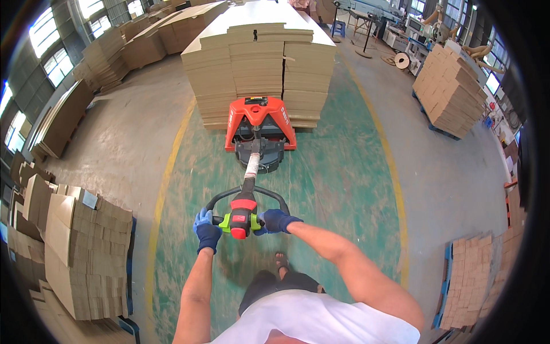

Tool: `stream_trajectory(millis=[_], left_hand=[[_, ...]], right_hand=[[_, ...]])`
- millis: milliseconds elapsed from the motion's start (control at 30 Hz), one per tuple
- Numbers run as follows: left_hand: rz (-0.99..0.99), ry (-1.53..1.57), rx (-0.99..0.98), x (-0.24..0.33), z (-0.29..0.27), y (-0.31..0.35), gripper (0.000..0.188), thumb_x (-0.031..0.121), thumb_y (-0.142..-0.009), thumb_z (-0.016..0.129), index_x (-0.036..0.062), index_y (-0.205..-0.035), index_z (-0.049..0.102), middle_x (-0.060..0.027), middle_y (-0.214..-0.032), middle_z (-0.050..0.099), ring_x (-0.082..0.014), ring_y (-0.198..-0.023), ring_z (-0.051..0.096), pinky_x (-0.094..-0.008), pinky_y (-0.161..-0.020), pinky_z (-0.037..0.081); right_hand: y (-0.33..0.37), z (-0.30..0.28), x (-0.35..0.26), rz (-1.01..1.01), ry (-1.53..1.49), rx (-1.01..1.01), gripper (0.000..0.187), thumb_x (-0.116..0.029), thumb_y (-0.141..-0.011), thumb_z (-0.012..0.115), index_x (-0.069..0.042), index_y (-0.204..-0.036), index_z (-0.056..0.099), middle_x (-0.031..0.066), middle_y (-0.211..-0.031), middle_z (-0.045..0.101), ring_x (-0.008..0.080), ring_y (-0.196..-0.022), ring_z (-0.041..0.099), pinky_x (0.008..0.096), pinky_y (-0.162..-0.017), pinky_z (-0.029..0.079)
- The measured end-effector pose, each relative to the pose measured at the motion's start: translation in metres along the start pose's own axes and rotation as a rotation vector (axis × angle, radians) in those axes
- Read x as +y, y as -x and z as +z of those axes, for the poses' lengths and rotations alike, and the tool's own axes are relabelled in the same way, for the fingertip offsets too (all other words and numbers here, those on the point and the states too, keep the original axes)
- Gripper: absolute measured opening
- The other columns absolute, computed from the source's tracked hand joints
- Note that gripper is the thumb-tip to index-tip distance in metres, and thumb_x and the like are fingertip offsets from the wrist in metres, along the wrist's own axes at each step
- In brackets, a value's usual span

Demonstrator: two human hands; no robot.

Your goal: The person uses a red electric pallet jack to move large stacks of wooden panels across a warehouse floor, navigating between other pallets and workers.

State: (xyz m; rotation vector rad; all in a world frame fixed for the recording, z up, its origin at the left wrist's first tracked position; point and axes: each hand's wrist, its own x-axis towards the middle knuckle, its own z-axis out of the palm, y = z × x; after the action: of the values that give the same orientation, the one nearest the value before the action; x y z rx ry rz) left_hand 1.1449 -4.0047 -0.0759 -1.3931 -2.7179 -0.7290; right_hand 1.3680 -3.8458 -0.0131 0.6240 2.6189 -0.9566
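Note:
Both my hands, in blue work gloves, are wrapped round the control handle (244,213) of a red and black electric pallet truck (260,123). My left hand (207,230) closes on the handle's left grip, beside a lime-green lever. On the right grip, my right hand (277,222) is closed too, next to the other green lever. The handle has a black loop and a red-and-black head, and its shaft leans toward me. Beyond the truck body rises a tall stack of flat cardboard sheets (258,63); the truck's forks are hidden.
Yellow lines (385,143) border the green floor lane (321,189). Cardboard stacks (94,252) stand close on the left, more at far left. On the right are a pallet of cardboard (450,86) and a nearer stack (470,281). Machines (421,34) line the far right.

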Motion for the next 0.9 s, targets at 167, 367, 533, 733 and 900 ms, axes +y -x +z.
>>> stream_trajectory(millis=[167,367,533,733,900], left_hand=[[0.029,0.004,0.029,0.004,-0.01,0.027,0.04,0.01,-0.068,0.062,0.0068,-0.107,0.064,-0.0131,-0.129,0.054,-0.0343,-0.117,0.051,-0.0436,-0.095,0.041],[0.037,0.005,-0.012,0.009,-0.028,0.064,0.038,0.008,-0.068,0.061,0.0059,-0.105,0.065,-0.0138,-0.127,0.056,-0.0349,-0.115,0.052,-0.043,-0.094,0.043],[0.042,-0.018,0.01,-0.014,-0.029,0.1,0.042,0.011,-0.066,0.063,0.0076,-0.107,0.065,-0.0144,-0.129,0.054,-0.0357,-0.119,0.049,-0.0421,-0.098,0.041],[0.035,-0.003,0.013,-0.042,-0.037,0.134,0.044,0.012,-0.066,0.063,0.008,-0.11,0.063,-0.0139,-0.13,0.053,-0.0353,-0.12,0.049,-0.0426,-0.099,0.04],[0.016,-0.031,-0.009,-0.072,-0.049,0.165,0.047,0.014,-0.067,0.065,0.0083,-0.113,0.063,-0.0133,-0.132,0.052,-0.0354,-0.121,0.048,-0.0439,-0.099,0.04]], right_hand=[[0.011,0.025,0.003,0.011,0.003,-0.022,0.051,-0.056,-0.073,0.069,-0.013,-0.1,0.065,0.014,-0.092,0.068,0.033,-0.089,0.065,0.042,-0.077,0.049],[0.036,0.058,-0.006,0.047,0.05,-0.003,0.055,-0.057,-0.073,0.069,-0.01,-0.102,0.063,0.0157,-0.096,0.067,0.0336,-0.091,0.064,0.0421,-0.078,0.048],[0.056,0.086,-0.028,0.009,0.044,0.034,0.056,-0.057,-0.072,0.068,-0.006,-0.095,0.064,0.0179,-0.092,0.067,0.0348,-0.087,0.064,0.0432,-0.076,0.049],[0.068,0.12,-0.06,-0.004,0.033,0.053,0.052,-0.054,-0.072,0.069,-0.008,-0.095,0.065,0.0164,-0.091,0.067,0.0344,-0.086,0.064,0.0435,-0.076,0.049],[0.081,0.146,-0.096,0.003,-0.004,0.07,0.049,-0.051,-0.072,0.07,-0.009,-0.096,0.066,0.0163,-0.092,0.068,0.0343,-0.086,0.065,0.0434,-0.075,0.049]])
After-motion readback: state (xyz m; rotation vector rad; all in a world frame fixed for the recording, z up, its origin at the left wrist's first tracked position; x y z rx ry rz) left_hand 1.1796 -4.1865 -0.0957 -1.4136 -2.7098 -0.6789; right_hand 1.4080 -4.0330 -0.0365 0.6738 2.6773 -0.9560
